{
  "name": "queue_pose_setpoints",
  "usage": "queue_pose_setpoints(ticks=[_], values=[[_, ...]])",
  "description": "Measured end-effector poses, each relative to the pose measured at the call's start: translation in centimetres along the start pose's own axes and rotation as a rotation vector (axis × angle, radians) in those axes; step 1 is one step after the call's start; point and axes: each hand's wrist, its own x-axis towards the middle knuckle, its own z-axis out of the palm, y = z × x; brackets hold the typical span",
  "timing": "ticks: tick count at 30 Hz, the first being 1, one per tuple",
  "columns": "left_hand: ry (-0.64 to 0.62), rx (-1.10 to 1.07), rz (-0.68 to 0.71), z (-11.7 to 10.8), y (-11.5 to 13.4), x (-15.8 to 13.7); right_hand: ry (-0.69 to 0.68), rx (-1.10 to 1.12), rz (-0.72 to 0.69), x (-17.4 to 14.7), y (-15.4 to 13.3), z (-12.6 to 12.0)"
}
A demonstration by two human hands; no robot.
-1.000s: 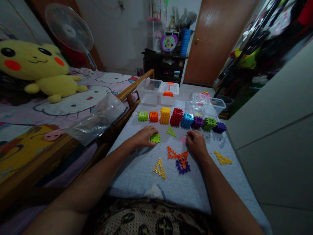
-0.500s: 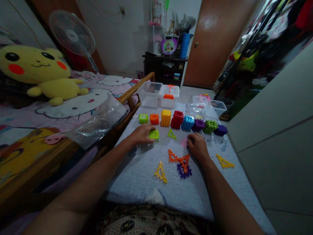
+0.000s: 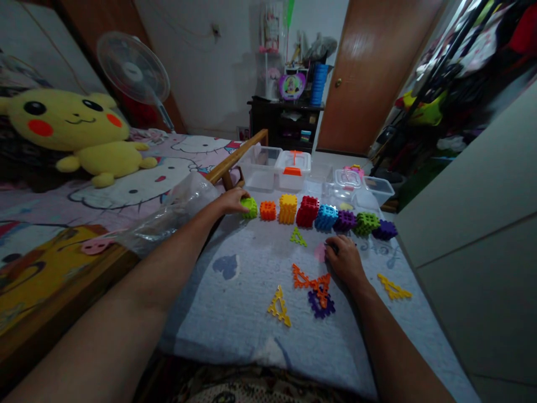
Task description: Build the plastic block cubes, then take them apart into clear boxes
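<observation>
My left hand [image 3: 233, 200] is at the far left end of the row, its fingers closed around a lime-green toothed square tile [image 3: 249, 207] at the lime stack there. How many pieces it grips is hidden. My right hand [image 3: 343, 256] rests on the cloth with curled fingers, in front of the purple stack [image 3: 345, 220]. What lies under those fingers, if anything, is hidden. A lime triangle [image 3: 298, 237] lies between the hands. Closer to me are orange triangles [image 3: 301, 276] partly over a purple square tile [image 3: 318, 309], and a yellow triangle [image 3: 278, 307].
Orange [image 3: 267, 211], yellow [image 3: 287, 209], red [image 3: 307, 211], blue [image 3: 326, 217] and green [image 3: 366, 224] stacks continue the row. Clear plastic boxes [image 3: 258, 178] stand behind. Another yellow triangle [image 3: 393, 287] lies right. A wooden bed rail [image 3: 239, 154] borders the left.
My left hand has carried the lime-green square tile left and away from me, to the lime stack. My right hand stays in nearly the same place; the view has shifted slightly.
</observation>
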Motion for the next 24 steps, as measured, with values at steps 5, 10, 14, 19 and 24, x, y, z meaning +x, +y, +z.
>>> queue_pose_setpoints(ticks=[5, 10, 14, 19, 24], values=[[-0.080, 0.006, 0.020, 0.4, -0.2, 0.7, 0.000, -0.006, -0.008, 0.0, -0.1, -0.1], [-0.126, -0.007, 0.023, 0.5, -0.4, 0.8, -0.009, -0.009, -0.003, 0.0, 0.0, -0.1], [0.020, 0.018, 0.067, 0.3, 0.6, 0.1, 0.005, -0.001, -0.005, 0.0, -0.1, -0.1], [0.190, 0.014, 0.253, 0.7, 5.6, -3.8, 0.003, -0.006, 0.001, 0.0, -0.3, -0.1], [-0.029, -0.088, 0.416, 2.9, 12.2, -9.0, 0.007, -0.013, 0.011, 0.0, -0.6, -0.2]])
